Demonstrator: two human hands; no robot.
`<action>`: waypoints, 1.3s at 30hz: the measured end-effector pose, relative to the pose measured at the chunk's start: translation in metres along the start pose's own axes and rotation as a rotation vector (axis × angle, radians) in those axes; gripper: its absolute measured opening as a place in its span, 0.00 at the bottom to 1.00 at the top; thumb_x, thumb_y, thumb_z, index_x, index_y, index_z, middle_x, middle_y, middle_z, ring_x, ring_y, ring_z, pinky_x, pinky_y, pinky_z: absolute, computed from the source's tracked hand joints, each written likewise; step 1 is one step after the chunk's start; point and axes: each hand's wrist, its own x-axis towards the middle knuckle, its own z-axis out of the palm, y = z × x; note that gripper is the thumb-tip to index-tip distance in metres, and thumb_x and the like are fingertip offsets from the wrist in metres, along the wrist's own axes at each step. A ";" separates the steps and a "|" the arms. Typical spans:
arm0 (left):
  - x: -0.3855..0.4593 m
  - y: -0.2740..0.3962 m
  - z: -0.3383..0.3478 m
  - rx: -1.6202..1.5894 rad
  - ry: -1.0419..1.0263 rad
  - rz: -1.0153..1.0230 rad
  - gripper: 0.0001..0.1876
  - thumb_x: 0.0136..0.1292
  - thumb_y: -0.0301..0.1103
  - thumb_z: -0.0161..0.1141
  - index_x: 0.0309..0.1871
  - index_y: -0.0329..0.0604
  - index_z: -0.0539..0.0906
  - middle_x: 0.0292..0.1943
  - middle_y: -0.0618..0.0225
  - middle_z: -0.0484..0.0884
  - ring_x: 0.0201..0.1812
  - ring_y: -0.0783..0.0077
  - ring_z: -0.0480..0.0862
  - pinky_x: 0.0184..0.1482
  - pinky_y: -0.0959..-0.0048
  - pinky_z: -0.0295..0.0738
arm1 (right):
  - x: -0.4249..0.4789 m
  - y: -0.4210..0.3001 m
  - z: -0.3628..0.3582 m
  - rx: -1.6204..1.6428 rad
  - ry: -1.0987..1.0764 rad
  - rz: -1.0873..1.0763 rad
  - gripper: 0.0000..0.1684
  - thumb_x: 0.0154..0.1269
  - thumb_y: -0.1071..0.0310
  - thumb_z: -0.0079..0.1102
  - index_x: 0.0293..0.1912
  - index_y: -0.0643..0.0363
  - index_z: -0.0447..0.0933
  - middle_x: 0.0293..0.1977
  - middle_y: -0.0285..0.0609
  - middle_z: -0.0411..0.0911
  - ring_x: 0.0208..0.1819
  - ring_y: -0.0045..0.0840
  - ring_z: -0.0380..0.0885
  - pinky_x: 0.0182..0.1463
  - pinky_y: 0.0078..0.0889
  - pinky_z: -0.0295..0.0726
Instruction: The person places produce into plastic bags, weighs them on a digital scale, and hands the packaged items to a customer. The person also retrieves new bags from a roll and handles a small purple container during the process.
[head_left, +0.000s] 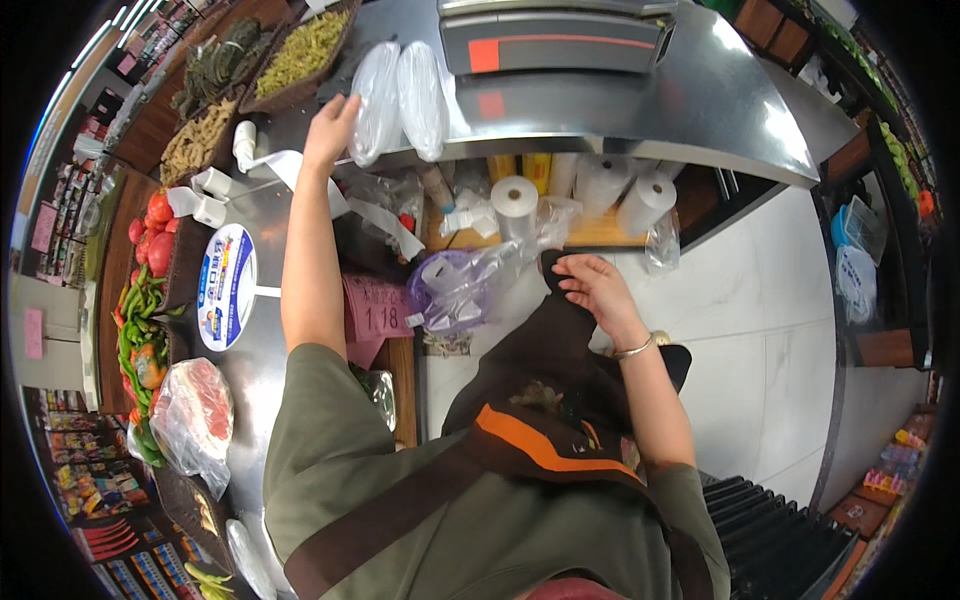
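My left hand (330, 133) reaches over the steel counter, its fingertips against the side of a bundle of folded clear plastic bags (375, 105). A second similar bundle (423, 101) lies alongside it. Whether the left fingers grip the bundle cannot be told. Low in front of my body, my right hand (600, 292) pinches the edge of my dark brown apron (536, 345), which has an orange trim. A bracelet circles the right wrist. Near the left forearm, a loose strip of white paper (283, 166) trails from small white rolls (245, 142).
A grey machine with a red stripe (559, 45) stands on the steel counter (517, 112). Below are plastic bag rolls (516, 210) and a purple basket (487, 306) holding plastic. Tomatoes (160, 251), peppers (139, 330), a round sign (226, 289) and bagged meat (196, 412) line the left.
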 end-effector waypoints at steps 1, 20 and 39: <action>-0.011 0.004 0.004 -0.037 0.063 0.013 0.39 0.65 0.51 0.61 0.67 0.24 0.66 0.66 0.44 0.71 0.67 0.58 0.72 0.66 0.70 0.64 | 0.003 0.006 -0.010 -0.013 0.018 0.020 0.12 0.72 0.60 0.57 0.47 0.57 0.78 0.41 0.32 0.82 0.34 0.12 0.78 0.37 0.17 0.79; -0.241 -0.285 0.226 0.810 -0.850 0.019 0.15 0.60 0.42 0.63 0.51 0.62 0.86 0.74 0.58 0.55 0.71 0.37 0.55 0.72 0.53 0.55 | -0.075 0.188 -0.331 -0.605 1.266 0.527 0.32 0.62 0.47 0.62 0.56 0.63 0.75 0.48 0.52 0.80 0.51 0.40 0.79 0.54 0.43 0.78; -0.171 -0.324 0.352 1.021 -0.859 0.116 0.09 0.60 0.35 0.62 0.41 0.44 0.84 0.40 0.55 0.85 0.43 0.52 0.85 0.46 0.56 0.79 | -0.047 0.279 -0.324 0.874 0.988 0.347 0.60 0.51 0.32 0.68 0.73 0.56 0.56 0.72 0.59 0.49 0.71 0.50 0.54 0.69 0.53 0.61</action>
